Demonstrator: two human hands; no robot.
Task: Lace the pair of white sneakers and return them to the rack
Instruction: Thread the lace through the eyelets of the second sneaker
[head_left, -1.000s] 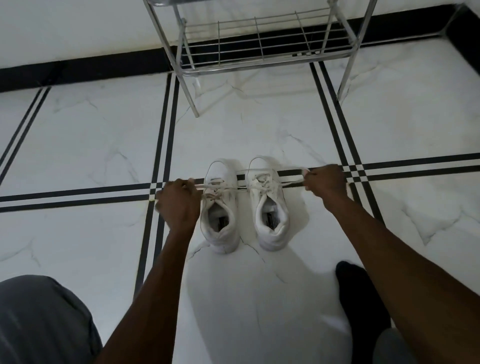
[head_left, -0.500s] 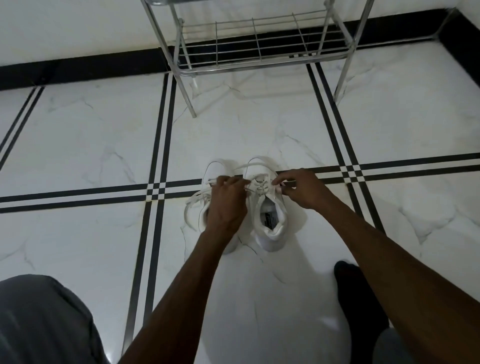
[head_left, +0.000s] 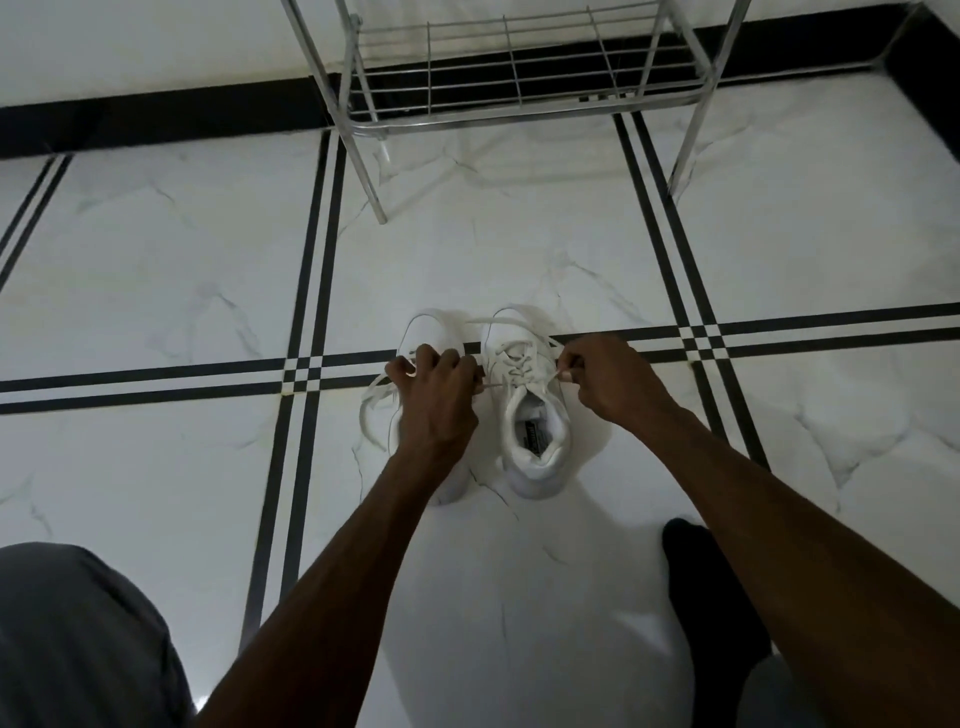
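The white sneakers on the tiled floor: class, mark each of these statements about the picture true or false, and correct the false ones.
1. Both white sneakers stand on the floor, not on the rack. True.
2. The metal rack holds a pair of shoes on its lower shelf. False: the shelf in view is bare.
3. The right hand pinches a lace of the right-hand sneaker. True.
4. The left hand rests flat on the floor. False: it is closed on laces over the left-hand sneaker.
5. The sneakers' toes point toward the person. False: the heels face the person.
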